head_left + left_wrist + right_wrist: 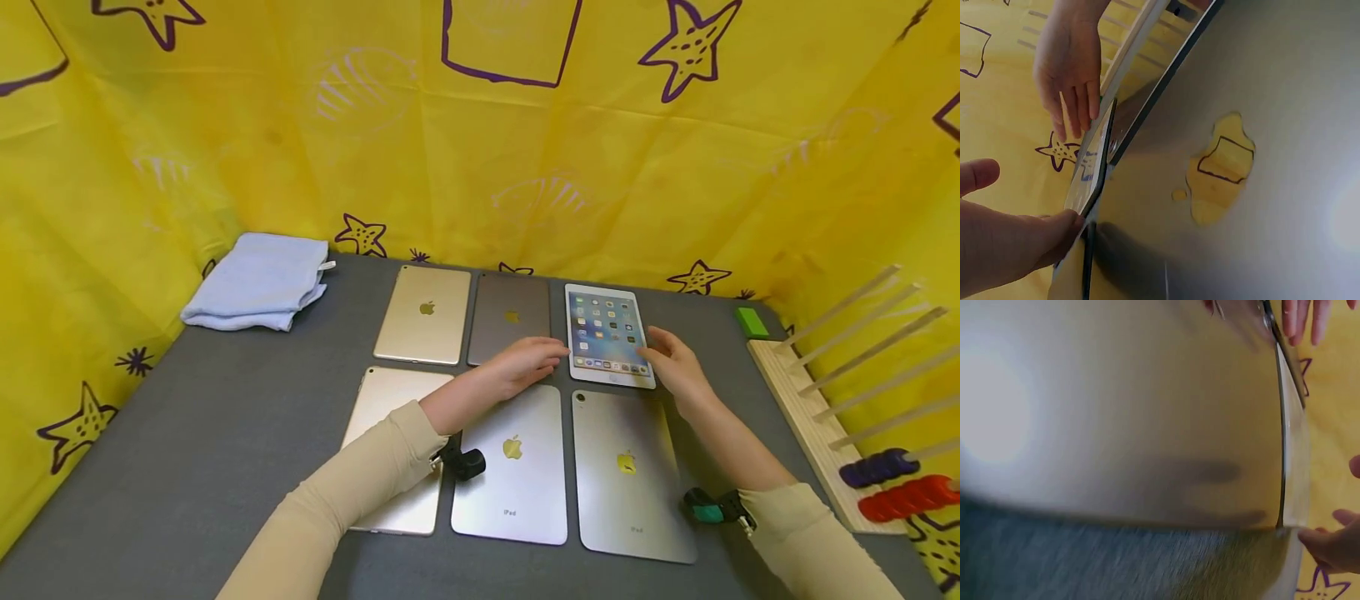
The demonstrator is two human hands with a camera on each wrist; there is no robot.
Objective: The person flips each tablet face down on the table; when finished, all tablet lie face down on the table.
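A white-framed tablet lies screen up at the right end of the back row, its screen lit with app icons. My left hand is at its left edge, fingers extended over the dark grey tablet. On the other side, my right hand has its fingertips at the lit tablet's right edge. In the left wrist view the left hand's fingers touch the tablet's rim, with the thumb apart. Facing down in the front row are a silver tablet, another silver tablet and a gold tablet, partly under the left sleeve.
Another gold tablet lies face down at the back left. A folded light blue cloth sits at the far left. Along the right edge stand a wooden bead rack and a green block. A yellow curtain hangs behind the grey table.
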